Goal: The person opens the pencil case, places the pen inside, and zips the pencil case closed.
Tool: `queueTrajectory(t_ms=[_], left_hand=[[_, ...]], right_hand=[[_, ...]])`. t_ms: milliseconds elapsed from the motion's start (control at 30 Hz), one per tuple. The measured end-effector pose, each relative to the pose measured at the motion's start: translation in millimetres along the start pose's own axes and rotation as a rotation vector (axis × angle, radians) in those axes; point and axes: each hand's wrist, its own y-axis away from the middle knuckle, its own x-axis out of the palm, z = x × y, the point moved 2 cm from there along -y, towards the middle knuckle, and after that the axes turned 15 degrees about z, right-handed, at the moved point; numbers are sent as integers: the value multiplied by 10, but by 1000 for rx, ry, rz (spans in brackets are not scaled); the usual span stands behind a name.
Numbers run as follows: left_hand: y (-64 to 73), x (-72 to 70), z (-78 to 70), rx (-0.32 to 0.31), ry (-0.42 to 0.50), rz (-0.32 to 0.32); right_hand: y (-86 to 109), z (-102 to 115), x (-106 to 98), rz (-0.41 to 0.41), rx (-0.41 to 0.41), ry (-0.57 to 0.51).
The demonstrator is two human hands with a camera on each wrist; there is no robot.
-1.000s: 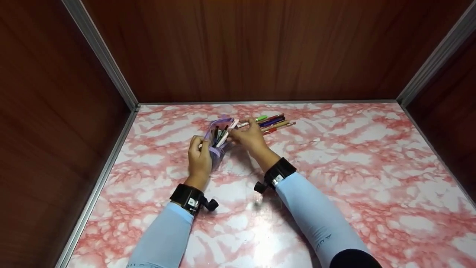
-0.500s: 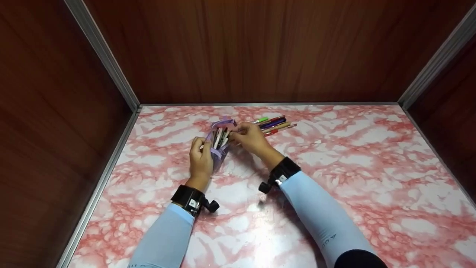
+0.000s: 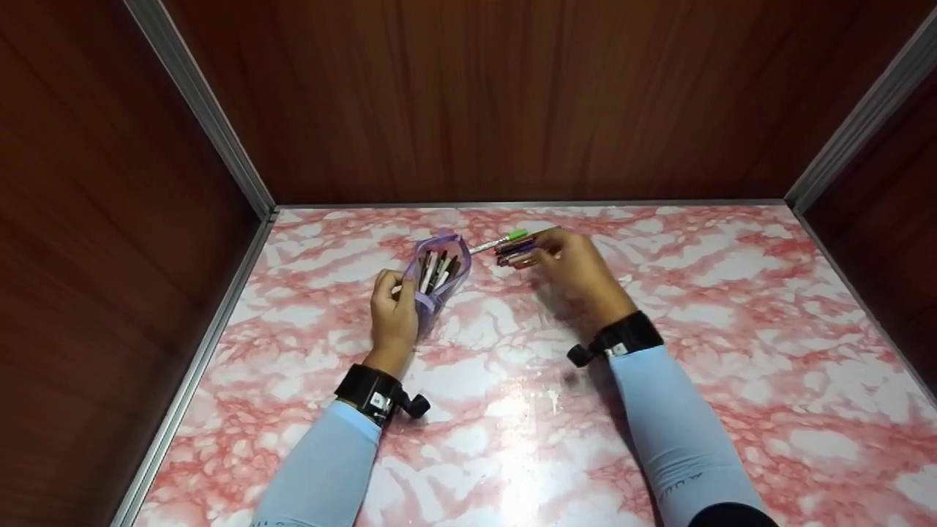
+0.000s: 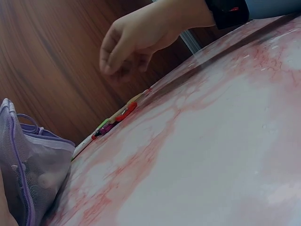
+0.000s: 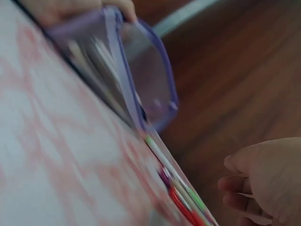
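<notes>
My left hand grips the side of a purple mesh pencil case, fingers and thumb pinching its edge. The case's zipped mouth gapes, and several pens stand inside it, black and white ones among them. To the right, my right hand hovers over a small group of loose pens, partly covering them. In the left wrist view that hand is raised off the table with loosely bent fingers and nothing held. A green-capped marker lies between the case and the other pens.
The pens lie on a red-and-white marbled tabletop. Dark wood panels wall in the back and both sides, joined by grey metal edging.
My right hand has left the case mouth and moved right, over the loose pens. A light pen it held is now in the case. My left hand keeps its place.
</notes>
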Motion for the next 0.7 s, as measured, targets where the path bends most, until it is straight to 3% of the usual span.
queueTrajectory(t_ms=[167, 467, 700], left_hand=[[6, -25, -18, -17, -55, -47], [30, -47, -50, -120, -211, -84], [36, -32, -50, -175, -173, -76]], right_hand=[[26, -207, -131, 4, 31, 149], [42, -396, -108, 35, -33, 346], [69, -406, -115, 52, -20, 396]])
